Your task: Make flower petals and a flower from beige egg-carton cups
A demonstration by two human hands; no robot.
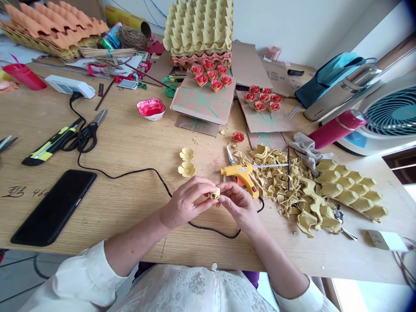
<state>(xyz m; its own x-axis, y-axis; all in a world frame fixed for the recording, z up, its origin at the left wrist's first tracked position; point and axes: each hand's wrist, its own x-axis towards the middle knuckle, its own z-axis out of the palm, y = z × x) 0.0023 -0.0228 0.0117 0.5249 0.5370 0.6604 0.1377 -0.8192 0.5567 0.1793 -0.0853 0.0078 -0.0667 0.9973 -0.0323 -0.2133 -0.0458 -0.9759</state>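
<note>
My left hand and my right hand meet above the wooden table, both pinching a small beige egg-carton flower piece between their fingertips. Just behind my right hand lies a yellow glue gun, its black cord running left across the table. Two unpainted carton flowers rest a little beyond my left hand. A pile of carton scraps spreads to the right of the glue gun.
A black phone, scissors and a utility knife lie at left. A bowl of red paint, red painted flowers on cardboard, stacked egg trays, a red bottle and a fan sit further back.
</note>
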